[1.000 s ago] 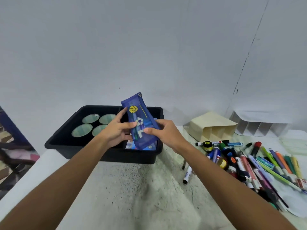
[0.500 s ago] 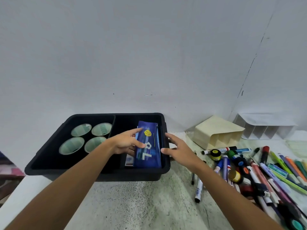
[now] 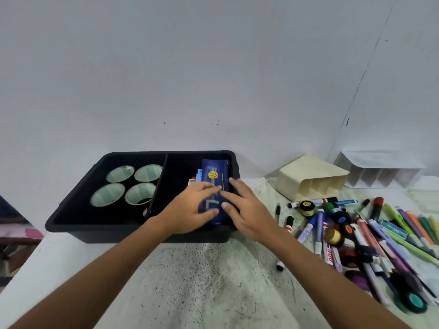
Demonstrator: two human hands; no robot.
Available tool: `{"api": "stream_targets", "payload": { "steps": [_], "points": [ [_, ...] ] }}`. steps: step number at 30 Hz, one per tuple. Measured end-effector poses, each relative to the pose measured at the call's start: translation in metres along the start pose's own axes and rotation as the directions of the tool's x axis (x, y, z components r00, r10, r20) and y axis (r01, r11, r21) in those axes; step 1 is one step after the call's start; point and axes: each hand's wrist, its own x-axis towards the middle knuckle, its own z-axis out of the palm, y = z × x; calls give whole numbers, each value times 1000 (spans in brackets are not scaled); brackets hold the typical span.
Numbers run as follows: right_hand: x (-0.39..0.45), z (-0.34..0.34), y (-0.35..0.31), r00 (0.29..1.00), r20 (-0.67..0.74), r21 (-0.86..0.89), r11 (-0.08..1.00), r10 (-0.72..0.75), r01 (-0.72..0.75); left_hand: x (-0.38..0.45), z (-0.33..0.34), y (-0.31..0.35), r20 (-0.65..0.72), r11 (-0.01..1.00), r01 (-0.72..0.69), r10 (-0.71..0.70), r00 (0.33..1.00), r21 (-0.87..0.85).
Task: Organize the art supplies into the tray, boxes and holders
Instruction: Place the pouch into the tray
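A blue pencil pouch (image 3: 215, 173) with a yellow basketball print lies flat in the right compartment of the black tray (image 3: 78, 224). My left hand (image 3: 190, 207) rests on the pouch's left side with straight fingers. My right hand (image 3: 247, 208) lies over its right edge and the tray rim, fingers spread and relaxed. Neither hand grips the pouch. Small packets (image 3: 196, 178) poke out from under the pouch. A heap of markers, pens and small paint jars (image 3: 356, 233) lies on the table to the right.
Several green-lined paper cups (image 3: 133, 186) stand in the tray's left compartment. A cream holder (image 3: 311, 178) and a white divided holder (image 3: 380, 172) lie on their sides by the wall. A loose black marker (image 3: 280, 265) lies near my right forearm. The table's left edge runs close.
The pouch went from held upright above the tray to lying flat in the right compartment. Both hands let go of it and now lie over it with loose fingers.
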Motion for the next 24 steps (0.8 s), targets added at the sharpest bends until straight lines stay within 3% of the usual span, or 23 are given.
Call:
{"api": "stream_targets", "payload": {
  "steps": [3, 5, 11, 14, 17, 20, 24],
  "points": [
    [-15, 8, 3, 992, 61, -129, 984, -114, 122, -19, 6, 7, 170, 990, -62, 40, 985, 129],
    [-19, 13, 6, 991, 57, -138, 982, -124, 131, -19, 9, 8, 152, 975, -52, 19, 988, 217],
    [-24, 12, 3, 997, 0, 11, 997, -82, 82, -13, 10, 12, 210, 963, 8, -67, 976, 268],
    [-28, 3, 1, 997, 81, 31, 999, -20, 18, -13, 10, 16, 204, 958, 7, -68, 977, 288],
    [-39, -19, 6, 979, 190, 8, 997, 69, -71, -15, 12, 22, 112, 965, 9, -39, 993, 262],
    [-65, -56, 25, 977, 161, -17, 990, 141, -140, -5, 26, 48, -1, 977, -56, 57, 998, 206],
    [-115, -116, 69, 974, 32, -74, 973, 224, -221, 37, 75, 114, -26, 936, -312, 320, 947, 164]
  ]
}}
